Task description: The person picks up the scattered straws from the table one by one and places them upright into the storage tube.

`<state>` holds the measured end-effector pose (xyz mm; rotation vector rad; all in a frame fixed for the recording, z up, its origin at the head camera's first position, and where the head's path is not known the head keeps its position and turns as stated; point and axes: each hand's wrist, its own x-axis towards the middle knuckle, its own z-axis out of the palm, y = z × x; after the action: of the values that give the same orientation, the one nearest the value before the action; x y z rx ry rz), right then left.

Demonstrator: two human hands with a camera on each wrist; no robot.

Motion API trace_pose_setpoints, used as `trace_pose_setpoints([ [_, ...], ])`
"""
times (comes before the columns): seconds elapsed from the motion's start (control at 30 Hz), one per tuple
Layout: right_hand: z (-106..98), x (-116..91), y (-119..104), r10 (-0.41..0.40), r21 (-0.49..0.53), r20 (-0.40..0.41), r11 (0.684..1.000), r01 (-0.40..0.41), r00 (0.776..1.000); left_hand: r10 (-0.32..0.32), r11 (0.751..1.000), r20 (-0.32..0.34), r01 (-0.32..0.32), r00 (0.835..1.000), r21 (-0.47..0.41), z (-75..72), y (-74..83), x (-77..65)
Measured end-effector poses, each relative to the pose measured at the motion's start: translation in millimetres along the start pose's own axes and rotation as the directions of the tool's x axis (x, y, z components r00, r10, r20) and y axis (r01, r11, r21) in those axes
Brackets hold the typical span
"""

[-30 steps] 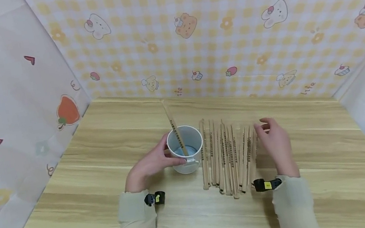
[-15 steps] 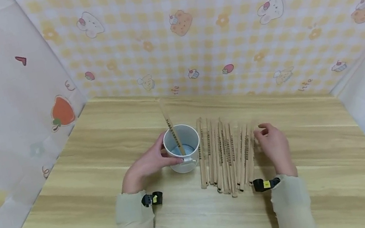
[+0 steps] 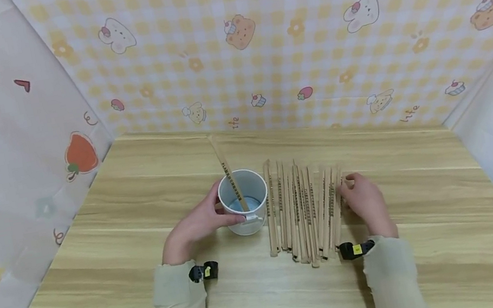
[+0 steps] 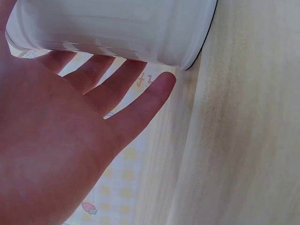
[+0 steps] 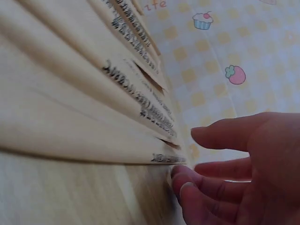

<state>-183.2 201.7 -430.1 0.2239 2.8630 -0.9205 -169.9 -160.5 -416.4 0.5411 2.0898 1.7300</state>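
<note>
One cup [image 3: 255,194] in curved left fingers [image 4: 140,107], right fingers [image 5: 227,169] (parted, empty) beside paper packets [image 3: 309,220]

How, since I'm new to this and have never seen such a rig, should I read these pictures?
There is no machine here, just a person working barehanded. The wide picture looks forward and down from the head; the two close-ups come from the left wrist camera and the right wrist camera, each facing that side's work.

The left hand holds a white cup on a wooden-looking table; one long paper-wrapped stick leans inside it. To the cup's right lie many similar wrapped sticks, side by side. The right hand is at their right end; it seems to hold none, though I can't tell whether it touches one.
</note>
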Motion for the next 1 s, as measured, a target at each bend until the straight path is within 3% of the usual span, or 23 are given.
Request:
trace_pose_setpoints([
  [0.1,1.9,-1.3,-0.3,0.028,-0.013,0.015,1.000,-0.028,0.999,-0.002,1.000,-0.010,0.002,1.000,0.009,-0.8,-7.2,1.3],
  [0.33,3.3,-5.3,-1.2,0.091,0.018,0.030,0.996,-0.091,0.995,0.011,1.000,0.006,-0.011,1.000,-0.012,0.0,-6.2,1.7],
  [0.6,5.3,-8.1,-1.1,0.044,-0.013,0.037,0.999,-0.044,0.998,0.007,1.000,0.016,-0.006,1.000,-0.023,0.6,-4.7,2.2],
  [0.87,6.8,-9.5,-2.6,0.063,0.005,0.054,0.998,-0.063,0.997,-0.016,0.999,0.018,0.016,1.000,-0.038,1.8,9.7,-2.7],
  [1.0,5.4,-9.2,-3.5,0.056,0.001,0.065,0.998,-0.056,0.996,-0.018,0.999,0.014,0.019,1.000,-0.032,1.4,8.7,-2.9],
])
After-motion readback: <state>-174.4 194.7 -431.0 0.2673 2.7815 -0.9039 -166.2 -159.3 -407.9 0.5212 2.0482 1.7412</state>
